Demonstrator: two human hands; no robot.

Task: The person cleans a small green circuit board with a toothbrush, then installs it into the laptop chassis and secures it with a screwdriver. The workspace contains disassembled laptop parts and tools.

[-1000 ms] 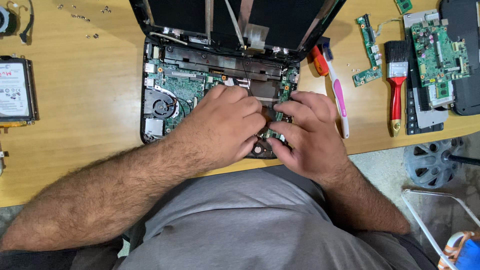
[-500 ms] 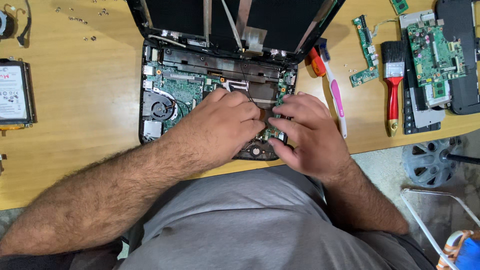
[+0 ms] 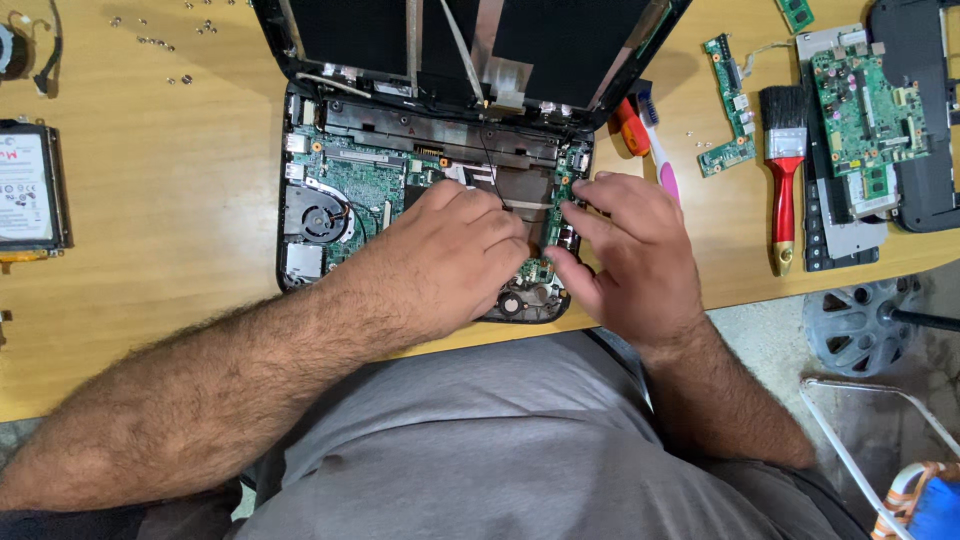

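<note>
1. Basically, an opened laptop [image 3: 400,190] with its green mainboard [image 3: 360,185] bare sat at the near edge of the wooden table [image 3: 170,200].
2. Left hand [image 3: 440,260] lay palm-down on the board, fingers curled; any grip hidden, couldn't tell.
3. Right hand [image 3: 630,250] was loosely open, fingertips touching the board's right edge.
4. Red-handled brush [image 3: 785,170] and loose circuit boards [image 3: 860,100] lay to the right, hard drive [image 3: 30,190] well left.

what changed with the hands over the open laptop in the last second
The right hand drew slightly apart from the left hand and spread its fingers along the board's right edge. The left hand stayed pressed on the laptop board. The paintbrush and hard drive did not move.
</note>
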